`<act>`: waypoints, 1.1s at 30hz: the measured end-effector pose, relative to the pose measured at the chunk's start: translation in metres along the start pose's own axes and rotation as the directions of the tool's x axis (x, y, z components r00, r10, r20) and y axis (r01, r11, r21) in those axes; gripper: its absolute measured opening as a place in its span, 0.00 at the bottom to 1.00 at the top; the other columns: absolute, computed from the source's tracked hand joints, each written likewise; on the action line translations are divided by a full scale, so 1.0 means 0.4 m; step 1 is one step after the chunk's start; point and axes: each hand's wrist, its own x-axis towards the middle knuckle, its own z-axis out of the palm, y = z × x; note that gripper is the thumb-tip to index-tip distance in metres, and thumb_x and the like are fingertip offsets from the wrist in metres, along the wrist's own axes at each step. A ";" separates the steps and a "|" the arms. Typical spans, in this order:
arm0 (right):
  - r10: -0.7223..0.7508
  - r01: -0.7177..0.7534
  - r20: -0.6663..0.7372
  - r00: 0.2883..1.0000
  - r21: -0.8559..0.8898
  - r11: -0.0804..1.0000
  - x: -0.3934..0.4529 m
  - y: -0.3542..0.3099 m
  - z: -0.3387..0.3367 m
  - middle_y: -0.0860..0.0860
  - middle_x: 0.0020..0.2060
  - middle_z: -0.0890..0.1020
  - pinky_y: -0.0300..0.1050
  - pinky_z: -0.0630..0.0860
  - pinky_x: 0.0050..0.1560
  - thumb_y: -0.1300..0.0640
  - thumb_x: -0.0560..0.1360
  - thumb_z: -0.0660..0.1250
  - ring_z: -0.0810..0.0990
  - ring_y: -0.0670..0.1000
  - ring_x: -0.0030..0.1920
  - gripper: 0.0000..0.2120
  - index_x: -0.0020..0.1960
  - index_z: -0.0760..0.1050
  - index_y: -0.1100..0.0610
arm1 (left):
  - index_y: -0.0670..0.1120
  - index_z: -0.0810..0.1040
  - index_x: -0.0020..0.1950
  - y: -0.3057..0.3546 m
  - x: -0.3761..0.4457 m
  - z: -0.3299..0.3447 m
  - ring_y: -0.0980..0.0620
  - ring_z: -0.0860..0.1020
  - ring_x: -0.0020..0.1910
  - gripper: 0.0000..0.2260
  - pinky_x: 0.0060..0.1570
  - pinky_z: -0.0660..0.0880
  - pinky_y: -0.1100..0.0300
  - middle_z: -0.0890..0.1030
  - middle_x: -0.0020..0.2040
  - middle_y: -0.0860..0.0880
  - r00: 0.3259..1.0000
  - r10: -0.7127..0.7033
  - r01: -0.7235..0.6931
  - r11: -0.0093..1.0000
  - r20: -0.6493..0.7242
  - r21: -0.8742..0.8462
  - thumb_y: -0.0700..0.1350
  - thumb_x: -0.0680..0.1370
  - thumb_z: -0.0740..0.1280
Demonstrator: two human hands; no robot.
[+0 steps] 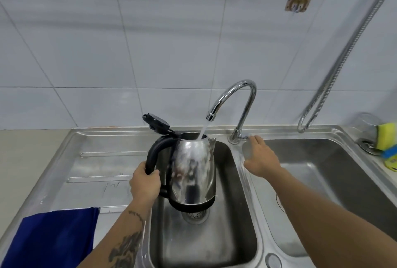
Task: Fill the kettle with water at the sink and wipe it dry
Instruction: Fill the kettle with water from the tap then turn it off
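Kettle (193, 166) of shiny steel, just below the middle of the frame, held in the air over the left basin of a steel sink (240, 220). Its black lid (156, 122) is flipped open and stands up behind the black handle (155, 154). A stream of water (203, 131) falls from the curved chrome tap (236, 100) straight into the kettle's open top. How much water is inside cannot be seen. The kettle's black base hangs above the round drain strainer (194, 216) at the bottom of the basin, which holds nothing else that can be seen.

The left hand (145, 184) is wrapped tightly around the lower part of the handle, fingers curled closed on it; the forearm has dark tattoos. The right hand (260, 158) reaches to the foot of the tap, at the divider between the two basins, with its fingertips at the tap's base. Its fingers are fairly straight and close together, and whether they grip the small lever there cannot be told.

At lower left, a dark blue cloth (53, 239) lies on the ribbed draining board. At the right edge, a yellow sponge (386, 134) rests by the sink's rim beside an upturned clear glass (367, 130). A metal hose (352, 42) hangs down the white tiled wall (107, 53) in the upper right.
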 end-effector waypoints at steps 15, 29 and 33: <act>0.078 -0.073 0.197 0.977 -0.034 0.997 -0.018 0.046 0.080 0.55 0.78 0.60 0.57 0.76 0.62 0.54 0.70 0.67 0.75 0.63 0.67 0.42 0.80 0.55 0.59 | 0.46 0.78 0.53 -0.016 0.003 -0.054 0.48 0.78 0.44 0.06 0.40 0.71 0.58 0.81 0.45 0.47 0.993 0.115 -0.116 0.984 -0.017 -0.139 0.38 0.79 0.65; -0.287 -0.296 0.495 0.820 0.796 0.528 -0.093 -0.139 0.009 0.46 0.60 0.84 0.59 0.69 0.64 0.61 0.64 0.73 0.78 0.51 0.63 0.32 0.67 0.76 0.46 | 0.52 0.78 0.47 -0.023 -0.018 -0.035 0.49 0.79 0.44 0.08 0.45 0.73 0.54 0.81 0.44 0.50 0.993 0.120 -0.120 0.976 -0.010 -0.184 0.38 0.79 0.66; -0.240 -0.292 0.445 0.863 0.826 0.482 -0.095 -0.151 0.044 0.48 0.59 0.84 0.60 0.72 0.61 0.59 0.63 0.75 0.80 0.51 0.60 0.37 0.71 0.72 0.44 | 0.51 0.78 0.46 -0.028 -0.011 -0.035 0.48 0.79 0.46 0.08 0.47 0.74 0.53 0.81 0.44 0.49 0.991 0.132 -0.127 0.974 0.012 -0.190 0.37 0.78 0.66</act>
